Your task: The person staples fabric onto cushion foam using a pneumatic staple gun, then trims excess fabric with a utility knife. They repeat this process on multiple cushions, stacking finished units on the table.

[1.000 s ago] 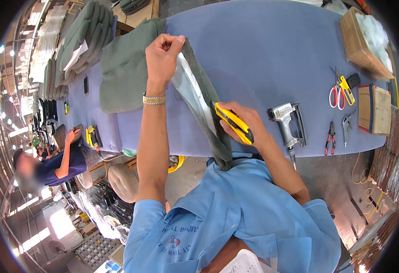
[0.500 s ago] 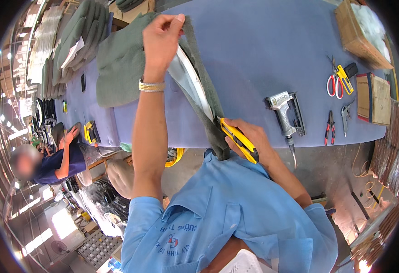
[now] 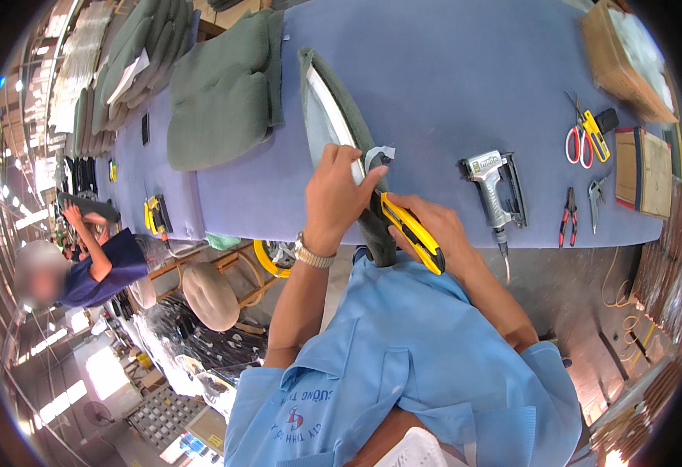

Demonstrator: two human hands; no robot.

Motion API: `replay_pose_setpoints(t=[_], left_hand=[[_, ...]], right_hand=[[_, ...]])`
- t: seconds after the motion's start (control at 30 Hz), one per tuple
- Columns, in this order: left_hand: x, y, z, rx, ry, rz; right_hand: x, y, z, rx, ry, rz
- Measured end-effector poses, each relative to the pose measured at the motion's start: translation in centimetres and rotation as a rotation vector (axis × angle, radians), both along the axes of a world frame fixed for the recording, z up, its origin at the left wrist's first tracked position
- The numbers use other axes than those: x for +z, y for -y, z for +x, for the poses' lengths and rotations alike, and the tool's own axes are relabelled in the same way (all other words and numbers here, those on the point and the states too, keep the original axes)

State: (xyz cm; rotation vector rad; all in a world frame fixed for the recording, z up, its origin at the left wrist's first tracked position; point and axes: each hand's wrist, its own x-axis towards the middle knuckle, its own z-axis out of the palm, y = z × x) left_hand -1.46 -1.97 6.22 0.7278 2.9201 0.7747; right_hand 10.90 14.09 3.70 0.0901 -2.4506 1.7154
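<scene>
A narrow upholstered panel (image 3: 356, 115) in dark green fabric, with a white inner edge and a pale grey underside, stands on its side, its near end against my shirt. My left hand (image 3: 337, 191) is closed over its middle, the thumb on the green edge. Beside the thumb a small pale scrap (image 3: 382, 154) sticks out from that edge. My right hand (image 3: 442, 229) is wrapped round a yellow and black utility knife (image 3: 412, 232). The knife's front end rests at the panel's green edge, just nearer me than my left hand; its blade is hidden.
The blue-covered table (image 3: 434, 86) bears a staple gun (image 3: 489, 187), pliers (image 3: 567, 218), an air blow gun (image 3: 596, 202), scissors (image 3: 579, 144) and boxes at right. Green cushions (image 3: 224, 93) lie at left. A co-worker (image 3: 96, 265) handles a dark pad at far left.
My left hand has come down from the panel's far end to its middle, near the knife. The pale scrap now shows there. The right hand keeps the knife in nearly the same place.
</scene>
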Motion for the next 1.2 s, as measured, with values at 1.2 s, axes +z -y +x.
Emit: replay_pose_setpoints(t=[1.2], left_hand=[[-2.7, -0.6, -2.7, -0.078, 0.37, 0.236]], right_hand=[[0.0, -0.2, 3.2, -0.038, 0.103, -0.04]])
